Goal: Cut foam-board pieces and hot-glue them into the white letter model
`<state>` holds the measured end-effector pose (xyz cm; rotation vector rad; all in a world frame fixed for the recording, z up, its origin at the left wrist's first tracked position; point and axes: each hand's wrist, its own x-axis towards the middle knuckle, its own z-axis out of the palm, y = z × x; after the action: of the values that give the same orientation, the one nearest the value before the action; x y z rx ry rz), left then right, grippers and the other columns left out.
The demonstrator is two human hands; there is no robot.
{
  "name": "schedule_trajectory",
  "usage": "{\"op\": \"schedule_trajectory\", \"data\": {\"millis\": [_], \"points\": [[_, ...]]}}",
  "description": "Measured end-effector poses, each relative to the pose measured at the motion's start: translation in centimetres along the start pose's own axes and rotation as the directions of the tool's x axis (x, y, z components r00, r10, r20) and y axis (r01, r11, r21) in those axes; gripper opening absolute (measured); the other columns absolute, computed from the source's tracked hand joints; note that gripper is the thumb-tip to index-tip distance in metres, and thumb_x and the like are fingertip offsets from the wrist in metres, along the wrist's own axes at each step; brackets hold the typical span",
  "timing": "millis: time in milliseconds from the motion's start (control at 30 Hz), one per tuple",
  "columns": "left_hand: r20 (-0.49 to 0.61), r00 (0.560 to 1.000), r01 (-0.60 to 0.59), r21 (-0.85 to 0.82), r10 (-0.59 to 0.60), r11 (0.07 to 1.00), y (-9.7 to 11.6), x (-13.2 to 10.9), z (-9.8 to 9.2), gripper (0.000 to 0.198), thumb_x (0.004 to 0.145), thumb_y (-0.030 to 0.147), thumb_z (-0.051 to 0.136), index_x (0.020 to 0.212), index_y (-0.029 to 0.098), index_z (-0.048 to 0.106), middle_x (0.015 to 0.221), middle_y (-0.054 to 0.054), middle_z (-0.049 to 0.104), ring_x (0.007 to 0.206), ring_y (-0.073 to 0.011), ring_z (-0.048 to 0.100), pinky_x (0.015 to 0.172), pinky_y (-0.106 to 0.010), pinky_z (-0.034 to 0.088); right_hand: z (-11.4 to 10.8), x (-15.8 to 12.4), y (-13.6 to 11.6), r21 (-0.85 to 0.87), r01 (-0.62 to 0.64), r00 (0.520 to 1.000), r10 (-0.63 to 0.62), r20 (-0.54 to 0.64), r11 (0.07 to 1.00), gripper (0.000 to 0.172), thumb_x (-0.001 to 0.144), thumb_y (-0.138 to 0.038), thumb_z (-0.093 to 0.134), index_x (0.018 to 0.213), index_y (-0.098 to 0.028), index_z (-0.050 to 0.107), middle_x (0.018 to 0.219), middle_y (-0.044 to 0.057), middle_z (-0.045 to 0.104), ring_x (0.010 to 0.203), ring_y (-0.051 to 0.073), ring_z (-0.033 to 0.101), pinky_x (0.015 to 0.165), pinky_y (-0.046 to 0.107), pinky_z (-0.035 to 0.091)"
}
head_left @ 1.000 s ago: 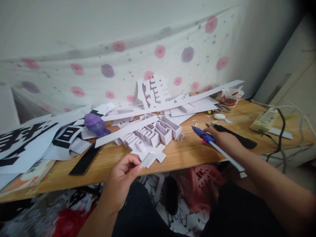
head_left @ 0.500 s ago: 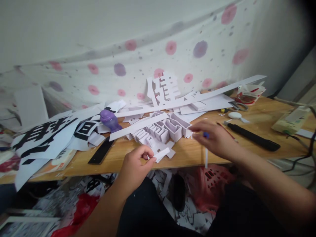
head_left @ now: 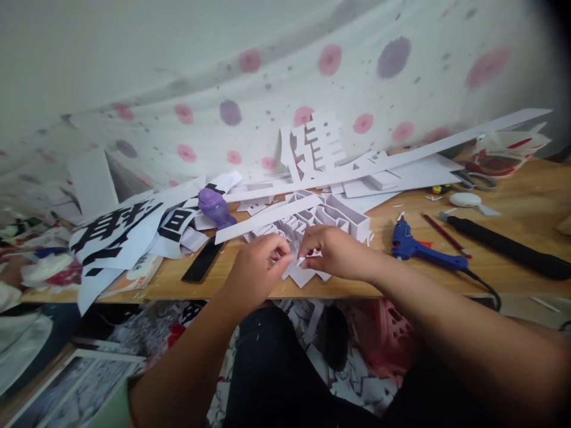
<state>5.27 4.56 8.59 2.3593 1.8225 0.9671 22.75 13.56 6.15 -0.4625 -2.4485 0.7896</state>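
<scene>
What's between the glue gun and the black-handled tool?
A red pencil, lying between the glue gun and the black-handled tool; it shows in the head view.

Dim, soft, slightly cool light lies evenly over the scene, its source out of view. The wall [head_left: 89, 59] reads flat grey, and the upper right corner sinks into black. Shadows on the surface [head_left: 375, 273] are faint; below it the scraps [head_left: 363, 368] are murky and the trousers [head_left: 267, 380] nearly lose all detail. White letters [head_left: 328, 148] stand out weakly from the pale curtain [head_left: 285, 83], without harsh glare. Fine detail is smeared around the fingers [head_left: 310, 242], so what lies between them is unclear. Wide-angle stretch pulls at the sides, and the left edge is blurry
</scene>
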Motion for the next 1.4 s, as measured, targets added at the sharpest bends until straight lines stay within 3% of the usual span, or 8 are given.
{"op": "schedule_trajectory", "data": {"millis": [167,267,400,600,800,967,1100,1400], "points": [[-0.197,0.971,0.115,-0.108,-0.135,0.987,-3.6,-2.2,1.6,0.004,0.079,0.016,0.059,0.077,0.019,0.06,0.071,0.003,0.059,0.066,-0.0109,0.053,0.065,-0.022,0.042,1.4,0.7,3.2,0.193,-0.145,0.989,0.151,-0.013,0.97,0.003,0.075,-0.012,0.067,0.076,-0.014,0.065,0.068,-0.001,0.062,0.06,0.01,0.052,0.057,0.021,0.039],[-0.274,0.942,0.146,-0.19,-0.196,0.971,-5.5,-4.1,3.4,0.005,0.082,0.018,0.058,0.082,0.019,0.062,0.074,0.003,0.06,0.067,-0.0107,0.054,0.066,-0.022,0.042,2.3,1.2,3.9,0.285,-0.176,0.982,0.187,-0.01,0.942,0.003,0.078,-0.017,0.064,0.078,-0.014,0.065,0.069,-0.001,0.062,0.063,0.011,0.054,0.06,0.022,0.042],[-0.313,0.92,0.156,-0.256,-0.235,0.954,-7.4,-5.8,5.4,0.009,0.086,0.022,0.054,0.088,0.019,0.062,0.08,0.001,0.062,0.072,-0.0115,0.057,0.068,-0.023,0.045,3.5,1.8,3.7,0.339,-0.184,0.98,0.199,-0.008,0.922,0.006,0.078,-0.019,0.064,0.078,-0.014,0.067,0.076,0.001,0.062,0.069,0.012,0.056,0.065,0.023,0.044],[-0.333,0.913,0.124,-0.322,-0.235,0.938,-9.4,-5.9,7.3,0.013,0.085,0.027,0.056,0.09,0.018,0.063,0.081,-0.001,0.063,0.073,-0.0128,0.06,0.068,-0.024,0.049,5.4,2.3,4.0,0.304,-0.21,0.975,0.22,0.0,0.929,0.003,0.079,-0.015,0.062,0.078,-0.014,0.065,0.067,-0.002,0.06,0.061,0.01,0.052,0.06,0.022,0.04],[-0.313,0.923,0.12,-0.32,-0.224,0.94,-9.9,-5.7,7.5,0.016,0.086,0.026,0.054,0.097,0.018,0.063,0.085,-0.003,0.065,0.075,-0.0133,0.062,0.07,-0.025,0.05,5.6,2.5,4.4,0.195,-0.217,0.976,0.216,0.026,0.956,0.006,0.08,-0.013,0.06,0.078,-0.015,0.066,0.07,-0.001,0.062,0.066,0.013,0.054,0.062,0.022,0.037],[-0.286,0.947,0.072,-0.255,-0.146,0.964,-9.4,-5.8,7.4,0.019,0.085,0.022,0.056,0.101,0.021,0.066,0.086,-0.002,0.066,0.075,-0.0127,0.06,0.072,-0.025,0.049,5.9,2.7,4.4,0.148,-0.197,0.98,0.192,0.045,0.969,0.01,0.081,-0.013,0.059,0.084,-0.015,0.068,0.08,0.002,0.067,0.074,0.016,0.058,0.068,0.024,0.04],[-0.307,0.946,0.042,-0.196,-0.102,0.98,-9.1,-6.0,7.6,0.023,0.084,0.017,0.056,0.105,0.021,0.066,0.092,-0.004,0.068,0.083,-0.0147,0.062,0.077,-0.027,0.048,6.1,2.8,4.4,0.136,-0.181,0.983,0.176,0.053,0.974,0.011,0.082,-0.012,0.059,0.085,-0.015,0.069,0.082,0.003,0.069,0.076,0.016,0.06,0.07,0.024,0.041],[-0.328,0.941,0.034,-0.143,-0.08,0.989,-9.2,-6.2,8.1,0.023,0.083,0.016,0.057,0.105,0.02,0.066,0.09,-0.004,0.07,0.079,-0.0144,0.065,0.075,-0.026,0.051,6.5,2.9,4.4,0.12,-0.135,0.99,0.128,0.065,0.984,0.013,0.082,-0.012,0.058,0.084,-0.015,0.071,0.083,0.003,0.068,0.076,0.015,0.06,0.069,0.024,0.041]]}}
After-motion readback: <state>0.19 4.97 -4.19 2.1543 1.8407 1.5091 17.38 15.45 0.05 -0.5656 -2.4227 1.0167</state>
